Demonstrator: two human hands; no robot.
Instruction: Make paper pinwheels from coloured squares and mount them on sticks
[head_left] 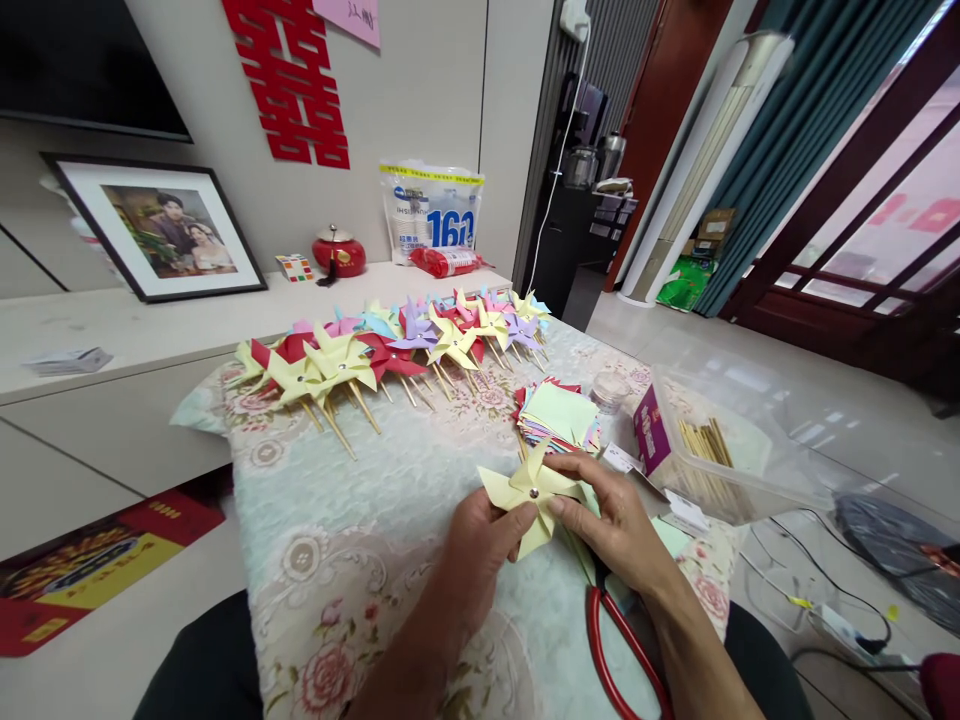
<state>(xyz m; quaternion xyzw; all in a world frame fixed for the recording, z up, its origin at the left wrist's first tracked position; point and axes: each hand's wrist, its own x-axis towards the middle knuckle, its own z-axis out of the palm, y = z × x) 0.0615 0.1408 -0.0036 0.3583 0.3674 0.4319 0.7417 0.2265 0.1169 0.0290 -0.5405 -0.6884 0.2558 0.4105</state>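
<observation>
A pale yellow paper pinwheel [533, 490] with a small shiny pin at its centre is held between both hands over the table. My left hand [491, 530] pinches its lower left side, thumb near the pin. On the other side, my right hand [604, 505] is closed on the right blades with thumb and fingers. Under the right hand and wrist lie pliers with red handles [600, 640], their jaws partly hidden. Just beyond the hands sits a stack of coloured paper squares [559, 412], light green on top.
Finished pinwheels [390, 350] on sticks lie along the table's far edge. At right, a clear plastic box [750, 475] holds wooden sticks [705, 445]; a small round clear container [610, 388] stands beside the paper stack. A flowered cloth [360, 510] covers the table.
</observation>
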